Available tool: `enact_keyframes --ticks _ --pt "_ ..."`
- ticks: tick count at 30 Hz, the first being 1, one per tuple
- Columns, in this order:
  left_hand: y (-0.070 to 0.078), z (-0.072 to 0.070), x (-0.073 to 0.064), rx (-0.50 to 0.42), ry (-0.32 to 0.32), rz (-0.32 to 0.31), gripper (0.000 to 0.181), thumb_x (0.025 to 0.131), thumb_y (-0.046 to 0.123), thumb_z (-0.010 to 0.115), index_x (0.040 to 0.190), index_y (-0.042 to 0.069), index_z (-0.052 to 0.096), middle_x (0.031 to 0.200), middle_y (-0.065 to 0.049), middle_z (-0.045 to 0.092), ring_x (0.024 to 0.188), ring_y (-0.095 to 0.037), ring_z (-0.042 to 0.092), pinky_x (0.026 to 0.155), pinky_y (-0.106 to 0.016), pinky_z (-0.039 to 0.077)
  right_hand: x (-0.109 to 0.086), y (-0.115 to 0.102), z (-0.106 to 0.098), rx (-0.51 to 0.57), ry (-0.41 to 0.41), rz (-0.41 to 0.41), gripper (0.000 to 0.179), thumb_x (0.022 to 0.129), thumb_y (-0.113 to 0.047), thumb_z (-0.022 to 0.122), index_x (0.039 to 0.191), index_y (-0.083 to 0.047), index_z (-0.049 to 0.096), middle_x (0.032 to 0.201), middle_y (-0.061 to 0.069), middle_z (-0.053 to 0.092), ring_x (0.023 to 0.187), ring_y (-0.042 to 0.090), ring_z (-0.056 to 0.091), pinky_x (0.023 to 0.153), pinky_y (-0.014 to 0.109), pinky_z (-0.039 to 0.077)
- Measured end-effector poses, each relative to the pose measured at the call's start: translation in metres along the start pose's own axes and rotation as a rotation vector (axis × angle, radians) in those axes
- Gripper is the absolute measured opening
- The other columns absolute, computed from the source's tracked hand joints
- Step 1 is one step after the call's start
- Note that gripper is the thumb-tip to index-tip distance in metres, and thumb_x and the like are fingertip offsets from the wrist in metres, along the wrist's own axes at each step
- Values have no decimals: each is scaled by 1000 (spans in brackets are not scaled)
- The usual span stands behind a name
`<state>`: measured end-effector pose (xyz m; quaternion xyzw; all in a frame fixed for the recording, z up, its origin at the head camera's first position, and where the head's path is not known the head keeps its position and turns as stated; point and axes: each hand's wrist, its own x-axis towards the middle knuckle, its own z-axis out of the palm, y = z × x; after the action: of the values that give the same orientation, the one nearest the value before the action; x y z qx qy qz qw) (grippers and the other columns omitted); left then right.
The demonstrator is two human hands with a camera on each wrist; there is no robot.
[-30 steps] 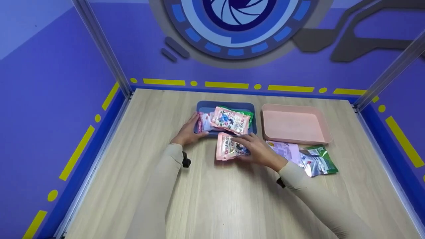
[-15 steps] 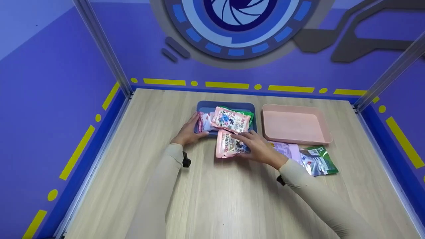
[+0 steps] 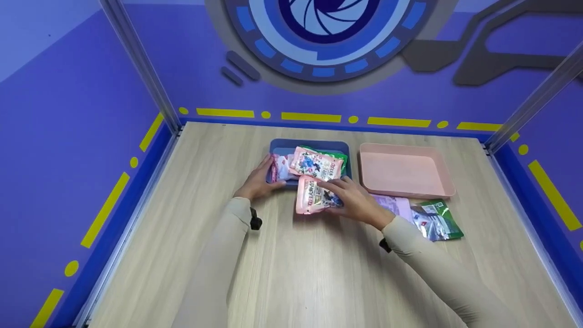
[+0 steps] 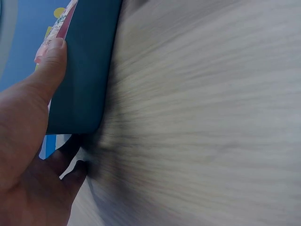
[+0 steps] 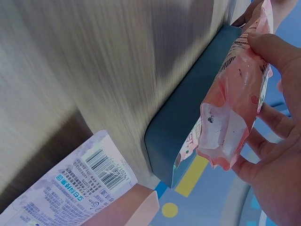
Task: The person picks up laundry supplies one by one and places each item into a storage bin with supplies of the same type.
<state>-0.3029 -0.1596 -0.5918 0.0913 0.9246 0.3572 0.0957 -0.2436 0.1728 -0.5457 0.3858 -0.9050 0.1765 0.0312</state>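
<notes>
My left hand holds the blue tray at its near left corner. In the left wrist view its thumb lies against the tray's wall, with fingers bent round the corner. My right hand pinches a pink printed pouch between thumb and fingers, just above the tray's near edge; the right wrist view shows the pouch tilted. Inside the tray lie a similar pink pouch, a pink-and-white packet at the left and a green packet, partly covered.
Right of the blue tray stands a pink tray with nothing in it. In front of that lie a lilac packet, partly behind the right hand, and a silver-and-green packet. Purple panels rise around the wooden table.
My right hand has moved the pink pouch slightly away from me, so it now overlaps the blue tray's near edge. The left hand and the tray have stayed in place.
</notes>
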Motion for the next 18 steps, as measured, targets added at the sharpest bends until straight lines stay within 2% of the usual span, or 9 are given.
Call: enact_keyframes --ticks 7,18 --pt "1 -1 -2 -7 14 19 104 93 44 76 166 9 11 173 -10 5 158 -28 10 127 -41 15 2 2 -2 4 19 -7 78 85 -33 86 154 -27 50 144 10 60 126 35 55 107 60 45" --pt "-1 1 -1 -3 17 18 104 93 45 75 166 10 10 173 -8 4 158 -26 8 127 -38 12 6 4 -3 1 4 16 77 85 -33 86 153 -24 51 146 14 58 133 39 51 110 62 42"
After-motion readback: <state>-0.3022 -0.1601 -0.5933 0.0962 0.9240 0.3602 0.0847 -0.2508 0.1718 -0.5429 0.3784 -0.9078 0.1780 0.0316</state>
